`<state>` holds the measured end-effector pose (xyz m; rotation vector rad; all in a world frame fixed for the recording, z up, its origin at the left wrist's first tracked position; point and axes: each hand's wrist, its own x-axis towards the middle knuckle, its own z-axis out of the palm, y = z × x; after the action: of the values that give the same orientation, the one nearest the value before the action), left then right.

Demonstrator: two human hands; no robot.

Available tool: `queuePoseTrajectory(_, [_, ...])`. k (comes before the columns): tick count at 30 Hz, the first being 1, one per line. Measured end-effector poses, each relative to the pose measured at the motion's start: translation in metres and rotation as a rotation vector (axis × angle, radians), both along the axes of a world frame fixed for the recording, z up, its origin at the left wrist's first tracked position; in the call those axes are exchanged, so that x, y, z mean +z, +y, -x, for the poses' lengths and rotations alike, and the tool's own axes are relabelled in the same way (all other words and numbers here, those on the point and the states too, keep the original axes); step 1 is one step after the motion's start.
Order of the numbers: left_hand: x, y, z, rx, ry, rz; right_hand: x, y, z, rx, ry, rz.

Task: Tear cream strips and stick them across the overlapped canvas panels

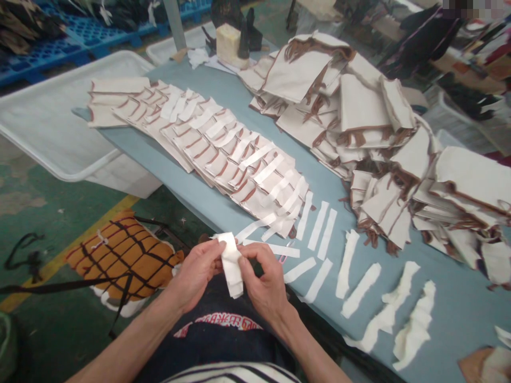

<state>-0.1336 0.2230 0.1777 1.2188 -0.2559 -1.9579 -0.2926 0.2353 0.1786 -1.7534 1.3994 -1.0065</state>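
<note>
Just in front of my apron, a white fabric strip (231, 268) hangs between both hands, apparently several layers thick. My left hand (202, 271) pinches its upper left side. The thumb and fingers of my right hand (263, 274) are closed on its right edge. Loose white strips (327, 234) lie on the blue-grey table (275, 141) right beyond my hands, some flat and others crumpled. Further off, a long overlapping row of cream fabric pieces with brown edging (199, 143) spreads over the table, with white strips across many of them. A small pink-handled tool (282, 259) lies near my right hand.
A large pile of cream pieces with brown trim (307, 74) covers the table's far right. A white plastic tub (75, 117) stands beyond the left edge. A stool with an orange cushion (123, 260) is on the floor at left. Blue pallets (99, 32) are behind.
</note>
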Motion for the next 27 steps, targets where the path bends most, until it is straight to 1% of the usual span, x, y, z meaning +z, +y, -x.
queuePoseTrajectory(2, [-0.004,0.002,0.000,-0.053,-0.038,0.021,-0.002,0.000,0.001,-0.048,-0.002,-0.107])
queuePoseTrajectory(3, [-0.006,0.003,0.000,-0.067,-0.049,0.035,-0.003,0.000,0.001,-0.052,0.014,-0.118])
queuePoseTrajectory(6, [-0.011,0.005,-0.001,-0.087,-0.077,0.094,-0.006,-0.003,0.003,-0.014,0.060,-0.050])
queuePoseTrajectory(8, [-0.011,0.006,-0.002,-0.108,-0.064,0.123,-0.008,-0.004,0.003,-0.010,0.070,-0.025])
queuePoseTrajectory(12, [-0.006,0.002,-0.005,-0.177,-0.022,0.155,-0.011,-0.008,0.002,-0.033,0.083,-0.025])
queuePoseTrajectory(15, [-0.002,-0.002,-0.004,-0.221,-0.079,0.160,-0.014,-0.009,0.001,-0.032,0.085,-0.011])
queuePoseTrajectory(17, [-0.004,-0.005,-0.002,-0.226,-0.126,0.180,-0.014,-0.010,0.000,-0.063,0.067,-0.037])
queuePoseTrajectory(20, [-0.011,-0.008,0.000,-0.255,-0.170,0.244,-0.013,-0.012,-0.001,-0.132,0.009,-0.123])
queuePoseTrajectory(23, [-0.019,-0.011,-0.001,-0.337,-0.308,0.343,-0.012,-0.016,-0.003,-0.206,-0.139,-0.257])
queuePoseTrajectory(25, [-0.021,-0.015,-0.002,-0.383,-0.401,0.389,-0.011,-0.021,-0.005,-0.254,-0.266,-0.342])
queuePoseTrajectory(27, [-0.020,-0.020,-0.005,-0.421,-0.424,0.394,-0.011,-0.026,-0.007,-0.290,-0.351,-0.380])
